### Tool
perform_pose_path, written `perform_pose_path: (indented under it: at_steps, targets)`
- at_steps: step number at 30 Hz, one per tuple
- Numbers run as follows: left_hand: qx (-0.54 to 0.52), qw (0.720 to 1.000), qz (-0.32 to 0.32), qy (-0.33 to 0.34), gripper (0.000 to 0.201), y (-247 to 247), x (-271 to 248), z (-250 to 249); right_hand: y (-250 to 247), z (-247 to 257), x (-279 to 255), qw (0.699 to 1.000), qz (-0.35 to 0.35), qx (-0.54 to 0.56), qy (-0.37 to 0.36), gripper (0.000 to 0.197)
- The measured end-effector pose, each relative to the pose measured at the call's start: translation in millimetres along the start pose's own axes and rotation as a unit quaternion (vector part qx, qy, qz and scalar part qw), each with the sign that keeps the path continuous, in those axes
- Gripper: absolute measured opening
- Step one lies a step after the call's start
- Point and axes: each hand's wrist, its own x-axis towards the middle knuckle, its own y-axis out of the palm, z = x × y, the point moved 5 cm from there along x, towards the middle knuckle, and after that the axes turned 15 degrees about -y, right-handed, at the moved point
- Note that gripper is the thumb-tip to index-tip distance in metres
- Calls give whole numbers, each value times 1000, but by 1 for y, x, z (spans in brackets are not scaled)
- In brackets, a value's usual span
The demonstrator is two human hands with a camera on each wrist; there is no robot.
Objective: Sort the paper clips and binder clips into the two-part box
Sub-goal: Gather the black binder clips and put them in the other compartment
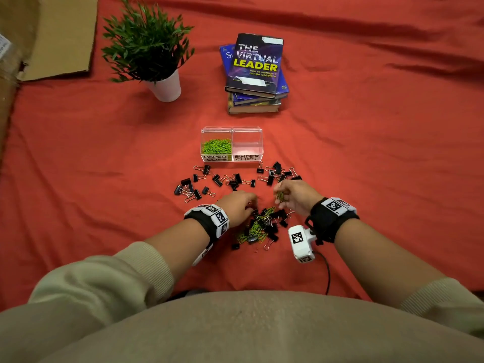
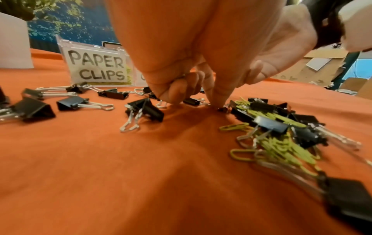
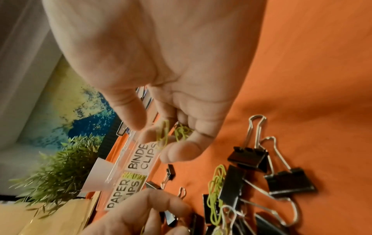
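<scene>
Right hand [image 1: 294, 196], its grip pinching green wire paper clips [image 3: 173, 133], should carry them beyond to the clear two-part box [image 1: 231, 144], while left hand [image 1: 239, 206] picks at the mixed pile [image 1: 262, 226] beneath, grasp unclear.

Red cloth [image 1: 366, 153], clips [image 1: 258, 229], box [image 1: 231, 144], books [image 1: 255, 74], plant [image 1: 154, 51]
</scene>
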Motion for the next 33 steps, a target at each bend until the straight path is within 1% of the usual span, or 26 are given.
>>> perform_pose_path:
  at_steps: [1, 2, 4, 5, 6, 7, 9, 10, 12, 13, 15, 16, 18, 20, 22, 24, 27, 29, 31, 33]
  targets:
    - [7, 1000, -14, -6, 21, -2, 2, 2, 0, 0, -2, 1000, 8, 8, 2, 16]
    - [7, 999, -29, -15, 21, -5, 4, 4, -2, -1, -3, 1000, 12, -7, 3, 18]
    - [-8, 997, -64, -37, 21, -12, 5, 7, -5, -2, -3, 994, 20, -110, -9, 21]
    - [-16, 996, -78, -44, 21, -15, 5, 8, -5, -4, -2, 982, 29, -183, -19, 23]
    - [-24, 995, -87, -42, 20, -18, 4, 7, -5, -5, -1, 965, 38, -259, -32, 23]
    - [-27, 995, -88, -33, 18, -18, 3, 5, -4, -5, 0, 940, 47, -334, -52, 21]
    - [-21, 998, -67, -1, 16, -13, 0, -4, 1, -6, 1, 884, 73, -451, -102, 12]
    - [-8, 999, -47, 12, 15, -9, -1, -8, 4, -7, 0, 861, 91, -486, -118, 8]
    - [26, 999, -14, 22, 20, 2, -3, -14, 9, -10, -2, 829, 127, -529, -133, 17]
    - [36, 999, -6, 21, 24, 5, -2, -14, 11, -11, -2, 815, 137, -547, -135, 20]
    - [45, 999, -2, 20, 27, 10, -2, -15, 13, -13, -4, 787, 150, -582, -141, 19]
    - [51, 998, -5, 22, 27, 11, -3, -15, 14, -15, -4, 780, 153, -590, -140, 17]
    - [66, 997, -17, 28, 24, 13, -4, -16, 15, -17, -4, 788, 150, -582, -132, 11]
    - [74, 996, -31, 28, 22, 12, -4, -15, 14, -19, -4, 808, 139, -560, -121, 9]
    - [74, 996, -47, 14, 21, 8, -2, -10, 9, -18, -3, 833, 119, -530, -102, 10]
    - [59, 997, -58, -8, 20, 1, 2, -1, 1, -16, -2, 868, 92, -481, -83, 11]
    - [19, 997, -65, -37, 18, -11, 5, 11, -14, -8, -2, 920, 51, -382, -71, 12]
    - [-10, 996, -72, -46, 15, -17, 5, 15, -21, -2, -2, 953, 21, -295, -66, 9]
    - [-31, 996, -66, -47, 11, -19, 2, 15, -24, 1, -3, 976, 7, -210, -64, 8]
    - [-47, 997, -54, -38, 13, -18, 0, 12, -24, 2, -3, 991, 9, -118, -57, 14]
